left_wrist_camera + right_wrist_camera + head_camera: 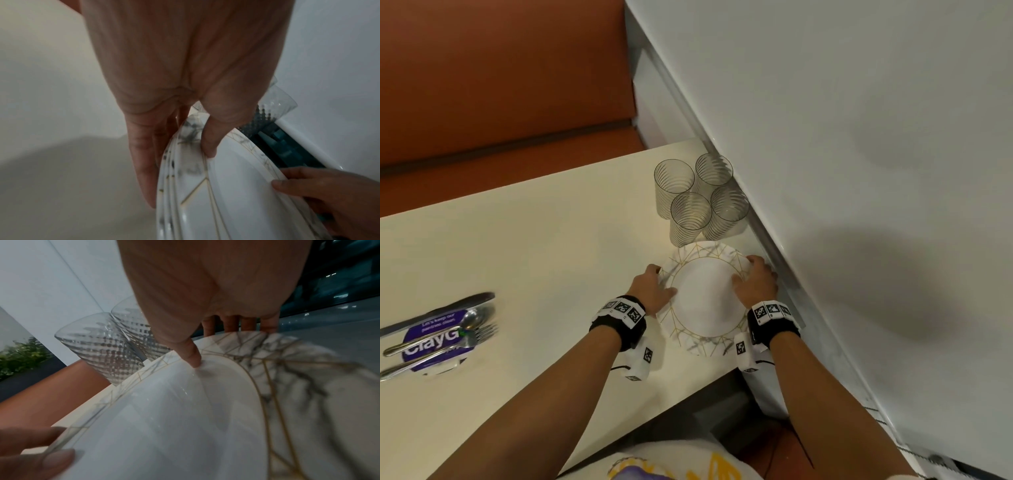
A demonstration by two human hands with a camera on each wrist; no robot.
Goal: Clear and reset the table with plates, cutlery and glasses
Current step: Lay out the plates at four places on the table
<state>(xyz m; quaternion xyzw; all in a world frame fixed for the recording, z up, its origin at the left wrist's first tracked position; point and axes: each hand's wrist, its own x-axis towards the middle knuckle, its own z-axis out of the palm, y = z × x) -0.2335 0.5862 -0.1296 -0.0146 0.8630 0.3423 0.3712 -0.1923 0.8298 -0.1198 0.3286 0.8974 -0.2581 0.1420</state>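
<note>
A stack of white plates [709,301] with marble and gold-line rims sits on the cream table [517,246] near its right edge. My left hand [654,284] grips the stack's left rim, thumb on top and fingers [144,162] under the edge. My right hand [755,281] grips the right rim, with its thumb [193,360] on the top plate and its fingers curled behind the edge. Several ribbed clear glasses [698,198] stand upright just behind the stack. Cutlery [445,337] lies at the table's far left.
A white wall [859,171] runs close along the table's right side, right by my right hand. An orange bench seat [500,85] lies beyond the table. The cutlery rests on a purple card [431,342]. The table's near edge runs just below the plates.
</note>
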